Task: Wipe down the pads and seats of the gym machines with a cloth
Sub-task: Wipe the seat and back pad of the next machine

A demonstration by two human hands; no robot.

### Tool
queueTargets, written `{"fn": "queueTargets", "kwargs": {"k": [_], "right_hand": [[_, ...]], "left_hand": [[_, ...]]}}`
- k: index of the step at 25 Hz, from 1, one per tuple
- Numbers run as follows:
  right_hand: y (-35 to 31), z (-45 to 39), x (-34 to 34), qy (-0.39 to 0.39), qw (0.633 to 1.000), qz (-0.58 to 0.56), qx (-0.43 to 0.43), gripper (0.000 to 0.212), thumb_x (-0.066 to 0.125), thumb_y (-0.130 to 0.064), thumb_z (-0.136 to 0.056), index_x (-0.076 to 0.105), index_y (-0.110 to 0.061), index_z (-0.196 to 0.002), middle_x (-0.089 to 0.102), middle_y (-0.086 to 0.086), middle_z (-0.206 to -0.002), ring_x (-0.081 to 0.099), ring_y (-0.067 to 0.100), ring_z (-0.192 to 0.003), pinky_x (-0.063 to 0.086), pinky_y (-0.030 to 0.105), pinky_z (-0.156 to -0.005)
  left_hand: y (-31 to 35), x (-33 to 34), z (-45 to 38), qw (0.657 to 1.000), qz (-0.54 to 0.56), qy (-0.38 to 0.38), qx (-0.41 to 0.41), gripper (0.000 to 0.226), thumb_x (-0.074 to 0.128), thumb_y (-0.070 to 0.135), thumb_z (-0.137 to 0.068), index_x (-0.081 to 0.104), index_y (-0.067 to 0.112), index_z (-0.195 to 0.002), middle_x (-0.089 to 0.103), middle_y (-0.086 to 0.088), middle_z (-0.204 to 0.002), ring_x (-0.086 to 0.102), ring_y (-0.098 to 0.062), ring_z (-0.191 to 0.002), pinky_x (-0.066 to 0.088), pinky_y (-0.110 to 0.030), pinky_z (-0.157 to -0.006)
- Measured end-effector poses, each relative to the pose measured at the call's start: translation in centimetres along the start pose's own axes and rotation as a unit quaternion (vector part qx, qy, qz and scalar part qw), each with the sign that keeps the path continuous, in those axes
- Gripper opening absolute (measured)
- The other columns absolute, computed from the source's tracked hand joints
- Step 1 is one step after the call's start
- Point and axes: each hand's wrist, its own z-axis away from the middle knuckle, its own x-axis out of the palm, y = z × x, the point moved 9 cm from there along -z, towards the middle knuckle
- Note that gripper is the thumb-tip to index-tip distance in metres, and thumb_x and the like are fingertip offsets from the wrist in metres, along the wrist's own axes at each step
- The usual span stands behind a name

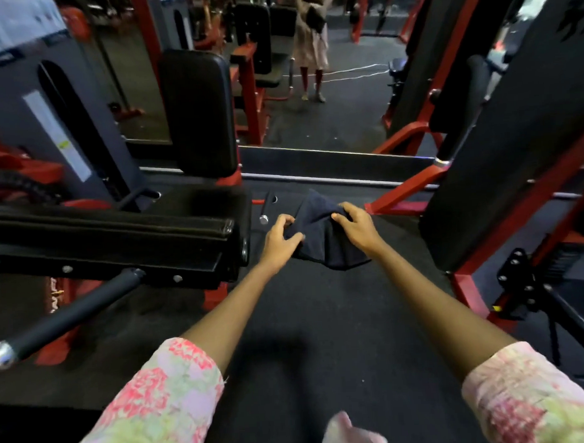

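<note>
Between wipes, readying the cloth [321, 233]: left hand [279, 238] and right hand [356, 227] both pinching it, held out ahead. Next, likely: carry it left onto the pad [110, 229] beside the left hand.

Dim indoor light, brighter at the upper right. A soft shadow lies on the floor [273, 352] between the arms. Wide-angle bending warps the blurred edges.

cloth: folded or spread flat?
Bunched, not flat: the cloth shows creases and hangs between the left hand and right hand, both pinching it.
</note>
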Motion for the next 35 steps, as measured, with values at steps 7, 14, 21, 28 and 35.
{"fn": "queueTargets", "kwargs": {"k": [7, 14, 21, 28, 35], "right_hand": [[2.2, -12.4, 2.4, -0.085, 0.993, -0.001, -0.077, 0.017, 0.051, -0.02, -0.096, 0.058, -0.004, -0.092, 0.066, 0.008, -0.09, 0.06, 0.024, -0.088, 0.045, 0.037, -0.079], [1.2, -22.3, 5.3, -0.186, 0.963, 0.087, -0.177, 0.031, 0.043, -0.037, -0.099, 0.051, -0.006, -0.098, 0.065, 0.019, -0.099, 0.058, 0.039, -0.096, 0.044, 0.042, -0.074], [-3.6, -28.9, 12.9, -0.245, 0.923, 0.082, -0.285, 0.029, 0.041, -0.034, -0.099, 0.049, -0.006, -0.104, 0.064, 0.019, -0.103, 0.058, 0.039, -0.097, 0.04, 0.041, -0.071], [-6.4, -36.0, 24.2, -0.312, 0.895, 0.055, -0.314, 0.031, 0.043, -0.034, -0.099, 0.051, -0.005, -0.105, 0.063, 0.022, -0.106, 0.058, 0.041, -0.1, 0.043, 0.043, -0.074], [-9.6, -43.0, 33.7, -0.386, 0.867, -0.006, -0.316, 0.03, 0.046, -0.031, -0.098, 0.058, -0.005, -0.109, 0.066, 0.019, -0.105, 0.06, 0.036, -0.099, 0.046, 0.043, -0.082]], "left_hand": [[0.8, -0.6, -8.7, 0.985, -0.088, 0.146, 0.038, 0.019, 0.054, 0.027, -0.093, 0.051, 0.008, -0.094, 0.058, -0.006, -0.089, 0.056, -0.025, -0.083, 0.041, -0.035, -0.071], [1.7, -2.3, -14.7, 0.937, -0.24, 0.252, -0.037, 0.03, 0.041, 0.035, -0.098, 0.049, 0.007, -0.108, 0.058, -0.009, -0.108, 0.059, -0.034, -0.093, 0.043, -0.039, -0.074], [-0.9, -7.1, -17.4, 0.898, -0.215, 0.375, -0.086, 0.025, 0.039, 0.019, -0.099, 0.044, 0.003, -0.118, 0.051, -0.012, -0.114, 0.057, -0.031, -0.093, 0.037, -0.033, -0.068], [-6.6, -14.4, -22.7, 0.85, -0.213, 0.455, -0.158, 0.03, 0.043, 0.019, -0.097, 0.047, 0.01, -0.124, 0.053, -0.008, -0.12, 0.057, -0.032, -0.099, 0.041, -0.037, -0.079], [-9.8, -22.2, -26.8, 0.81, -0.215, 0.499, -0.222, 0.031, 0.046, 0.034, -0.096, 0.052, 0.007, -0.109, 0.059, -0.008, -0.105, 0.058, -0.031, -0.095, 0.038, -0.033, -0.075]]}}
